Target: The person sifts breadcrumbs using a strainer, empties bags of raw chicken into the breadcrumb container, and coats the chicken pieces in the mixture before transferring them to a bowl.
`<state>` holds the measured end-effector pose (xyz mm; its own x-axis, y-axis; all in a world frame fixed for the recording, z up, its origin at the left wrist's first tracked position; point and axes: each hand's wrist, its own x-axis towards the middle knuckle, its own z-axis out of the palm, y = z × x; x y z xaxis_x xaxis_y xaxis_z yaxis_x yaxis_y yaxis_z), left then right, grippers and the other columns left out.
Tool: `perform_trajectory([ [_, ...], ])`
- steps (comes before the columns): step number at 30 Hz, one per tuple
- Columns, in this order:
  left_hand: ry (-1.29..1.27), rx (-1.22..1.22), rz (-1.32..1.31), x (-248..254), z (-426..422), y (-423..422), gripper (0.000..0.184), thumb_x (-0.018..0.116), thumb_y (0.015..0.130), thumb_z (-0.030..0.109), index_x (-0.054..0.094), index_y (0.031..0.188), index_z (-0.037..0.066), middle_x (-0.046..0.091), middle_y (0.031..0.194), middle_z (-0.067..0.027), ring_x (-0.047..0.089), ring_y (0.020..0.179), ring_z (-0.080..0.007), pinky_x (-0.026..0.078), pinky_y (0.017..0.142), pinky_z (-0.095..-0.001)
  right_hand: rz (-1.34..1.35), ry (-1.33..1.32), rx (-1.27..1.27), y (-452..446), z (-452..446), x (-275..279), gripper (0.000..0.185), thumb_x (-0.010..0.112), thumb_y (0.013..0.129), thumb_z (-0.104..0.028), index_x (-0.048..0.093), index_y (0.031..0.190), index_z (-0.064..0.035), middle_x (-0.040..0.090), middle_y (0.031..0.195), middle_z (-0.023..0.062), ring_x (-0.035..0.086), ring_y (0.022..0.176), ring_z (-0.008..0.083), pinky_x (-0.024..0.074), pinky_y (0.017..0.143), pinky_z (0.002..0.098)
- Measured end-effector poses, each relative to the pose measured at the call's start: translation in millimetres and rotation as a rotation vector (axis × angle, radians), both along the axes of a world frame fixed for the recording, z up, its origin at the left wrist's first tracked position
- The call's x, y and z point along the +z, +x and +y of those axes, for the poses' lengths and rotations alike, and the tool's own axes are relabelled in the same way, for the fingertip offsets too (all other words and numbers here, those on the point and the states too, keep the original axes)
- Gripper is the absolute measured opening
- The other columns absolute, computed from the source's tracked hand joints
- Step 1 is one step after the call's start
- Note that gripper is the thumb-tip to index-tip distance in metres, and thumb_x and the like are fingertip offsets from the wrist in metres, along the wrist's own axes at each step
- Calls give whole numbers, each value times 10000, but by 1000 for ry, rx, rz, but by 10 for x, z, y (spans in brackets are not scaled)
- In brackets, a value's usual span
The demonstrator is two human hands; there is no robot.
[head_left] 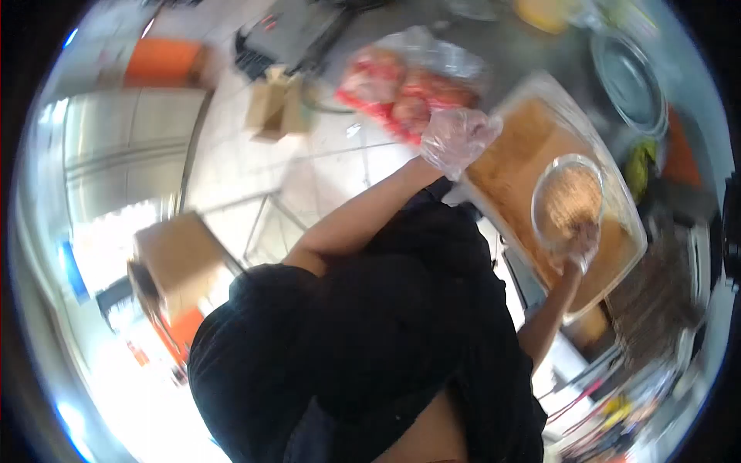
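A large pale rectangular tub (590, 123) holds orange-brown powder (513, 150). Over the powder is a round sieve (570, 189) with a light rim, its mesh looking orange-brown. My right hand (580, 243), in a clear plastic glove, is closed on the sieve's near edge. Also in a loose clear glove, my left hand (459, 139) is at the tub's left corner, beside a clear bag of raw meat (413, 96) with red on it. Blur and the glove's folds hide how the left fingers are set, and I cannot tell if they touch the tub.
Behind the tub's far right side lies a round clear lid or bowl (629, 81). A yellow container (543, 14) stands at the back. Open cardboard boxes (276, 104) (185, 255) are to the left above the tiled floor (340, 166).
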<state>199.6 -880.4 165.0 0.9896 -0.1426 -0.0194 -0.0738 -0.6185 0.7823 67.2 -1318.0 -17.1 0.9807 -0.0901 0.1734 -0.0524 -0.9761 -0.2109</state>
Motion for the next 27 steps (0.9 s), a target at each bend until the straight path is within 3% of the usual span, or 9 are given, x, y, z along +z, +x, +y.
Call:
perform_trajectory([
  [3,-236,409,-241,-580,1053,-157,156,563,882,205,576,822,62,584,681,-53,558,563,-149,433,509,-317,-33,1128,-602,157,68,-165,257,529,873,-119,576,1121,-70,585,1083,114,531,1087,239,420,948,310],
  [7,-704,1111,-157,-1208,2520,-735,149,562,886,193,557,880,44,588,732,-70,562,559,-148,447,487,-284,301,999,-769,410,549,291,376,513,894,-291,540,1166,-32,560,1175,186,542,1057,277,421,904,373],
  [9,-638,1338,-10,-1508,3240,-1106,165,564,862,190,546,937,45,585,742,-75,577,602,-150,474,537,-285,70,-581,140,295,-32,-110,395,505,907,-302,523,1192,-28,570,1138,154,567,976,229,448,844,334],
  [10,-540,1405,81,-1682,3565,-1280,184,552,845,187,538,968,51,582,751,-71,586,644,-149,497,590,-291,65,-600,159,266,27,-11,395,505,907,-302,523,1192,-28,570,1138,154,567,976,229,448,844,334],
  [12,-544,1431,126,-2095,4018,-1553,252,552,841,202,527,1039,49,604,814,-103,609,701,-184,504,624,-320,71,-645,256,270,191,134,392,509,910,-301,526,1187,-23,569,1123,132,566,923,197,468,795,310],
  [14,-364,1376,246,-2853,4718,-1902,425,559,826,267,483,1182,48,618,974,-165,623,853,-261,495,734,-385,177,1095,-716,374,484,426,329,485,885,-151,537,1183,-22,549,1166,193,498,1146,287,407,968,348],
  [17,226,1202,563,-3202,5477,-1722,632,581,776,408,455,1283,51,552,1203,-222,551,1080,-351,406,936,-449,191,21,53,2,541,756,585,569,868,-205,350,1384,-39,435,1362,160,434,1240,278,373,1015,330],
  [19,226,964,473,-4782,6430,-1887,609,587,765,407,493,1251,52,550,1199,-229,510,1143,-349,387,970,-423,259,112,-234,-57,925,669,588,568,869,-206,343,1387,-40,430,1365,158,431,1242,276,372,1016,331],
  [27,664,737,647,-5312,7479,-667,514,529,805,220,360,1265,64,614,1044,-236,607,967,-363,478,845,-440,388,90,-696,-117,2286,783,604,562,874,-209,313,1399,-46,413,1380,152,419,1253,271,368,1019,331],
])
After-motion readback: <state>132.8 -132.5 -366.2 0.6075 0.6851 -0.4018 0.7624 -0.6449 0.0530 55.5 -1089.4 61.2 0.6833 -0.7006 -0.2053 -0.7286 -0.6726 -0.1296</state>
